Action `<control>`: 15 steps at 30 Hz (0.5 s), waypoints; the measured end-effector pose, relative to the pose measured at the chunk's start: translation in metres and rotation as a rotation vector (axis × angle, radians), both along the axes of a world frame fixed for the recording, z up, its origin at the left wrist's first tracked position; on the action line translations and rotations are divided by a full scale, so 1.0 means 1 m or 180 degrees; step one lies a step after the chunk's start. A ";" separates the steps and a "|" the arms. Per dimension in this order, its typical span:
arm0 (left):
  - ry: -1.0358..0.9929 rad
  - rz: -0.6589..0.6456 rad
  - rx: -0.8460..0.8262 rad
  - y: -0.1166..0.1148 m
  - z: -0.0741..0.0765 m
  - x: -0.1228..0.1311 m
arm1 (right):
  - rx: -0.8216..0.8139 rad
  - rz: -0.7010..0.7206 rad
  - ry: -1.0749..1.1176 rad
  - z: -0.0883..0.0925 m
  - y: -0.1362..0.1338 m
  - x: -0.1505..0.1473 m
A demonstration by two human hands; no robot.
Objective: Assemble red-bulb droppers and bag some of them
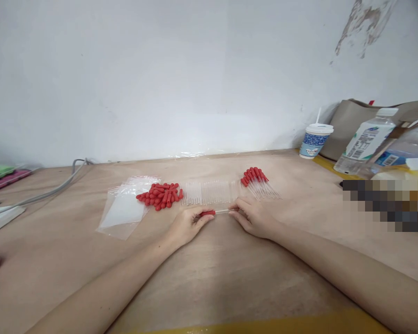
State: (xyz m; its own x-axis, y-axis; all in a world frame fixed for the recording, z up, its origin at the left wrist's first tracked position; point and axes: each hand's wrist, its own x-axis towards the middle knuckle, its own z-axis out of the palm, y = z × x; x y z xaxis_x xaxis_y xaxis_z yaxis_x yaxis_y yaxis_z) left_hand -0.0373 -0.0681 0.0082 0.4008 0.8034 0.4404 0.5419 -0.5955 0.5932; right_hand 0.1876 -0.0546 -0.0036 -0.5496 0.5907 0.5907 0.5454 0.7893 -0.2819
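My left hand (190, 225) pinches a red rubber dropper bulb (208, 213) between thumb and fingers. A clear glass dropper tube (222, 211) runs from the bulb's open end to my right hand (251, 218), whose fingertips close on its other end. Beyond my hands lies a row of clear glass tubes (209, 192) side by side. Left of the row is a heap of loose red bulbs (160, 195). To the right, several droppers (259, 181) with red bulbs on their tubes lie fanned together, bulbs pointing away from me.
Clear plastic bags (121, 211) lie flat beside the bulb heap. A grey cable (55, 190) crosses the table's left side. A paper cup with a straw (315, 140), a plastic bottle (369, 139) and a beige bag (341, 125) stand at the right back, near the wall (181, 83).
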 end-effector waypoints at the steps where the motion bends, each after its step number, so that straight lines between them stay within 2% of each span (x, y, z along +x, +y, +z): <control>1: -0.0019 -0.0017 -0.0041 0.000 0.000 0.000 | -0.0020 0.0032 0.0021 0.000 0.000 0.000; 8: 0.0036 -0.0047 -0.0265 -0.001 0.001 0.001 | 0.0222 0.0151 0.0098 -0.003 0.001 -0.005; 15: 0.0087 -0.0068 -0.0147 -0.001 0.000 0.001 | 0.0103 0.0122 -0.0016 0.001 -0.002 -0.010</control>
State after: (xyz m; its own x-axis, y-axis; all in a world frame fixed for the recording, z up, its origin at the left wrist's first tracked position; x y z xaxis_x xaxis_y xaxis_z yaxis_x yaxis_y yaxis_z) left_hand -0.0363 -0.0692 0.0077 0.4295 0.8138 0.3915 0.5457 -0.5793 0.6055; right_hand 0.1780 -0.0566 -0.0029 -0.5744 0.5498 0.6065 0.5159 0.8183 -0.2532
